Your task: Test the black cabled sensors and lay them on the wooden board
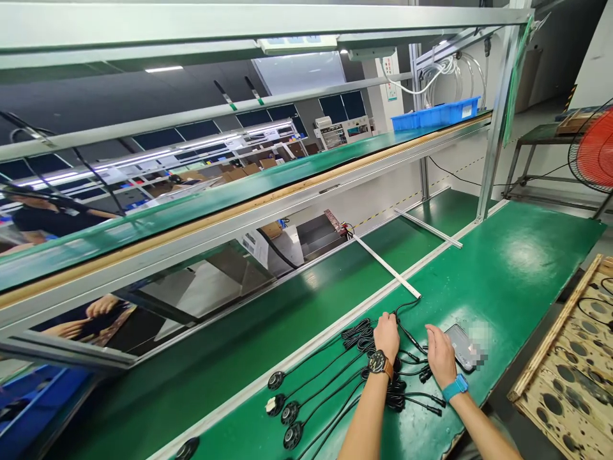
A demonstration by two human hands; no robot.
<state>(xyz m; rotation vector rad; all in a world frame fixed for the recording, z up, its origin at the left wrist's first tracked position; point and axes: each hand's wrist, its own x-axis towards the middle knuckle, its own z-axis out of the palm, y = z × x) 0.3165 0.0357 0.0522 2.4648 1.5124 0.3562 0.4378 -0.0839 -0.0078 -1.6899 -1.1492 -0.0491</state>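
My left hand (387, 337), with a watch at its wrist, is closed on a black cable (408, 335) above the green bench top. My right hand (441, 356) wears a blue band; its fingers are loosely stretched out, and nothing shows in them. It is beside the cable's lower end and a grey phone (460, 348). Coiled black cable bundles (358, 333) lie around and partly under my left hand. Their leads run left to round black parts (290, 413), one with a whitish piece (274, 405) on it. Cable-end connectors (425, 373) lie between my hands.
A metal-framed shelf (306, 167) crosses above the bench, with a blue bin (435, 115) at its far end. White strips (387, 266) lie across the bench rail. At right are a board with round holes (569, 383) and a red fan (596, 150). Another person's hands (103, 305) show beyond.
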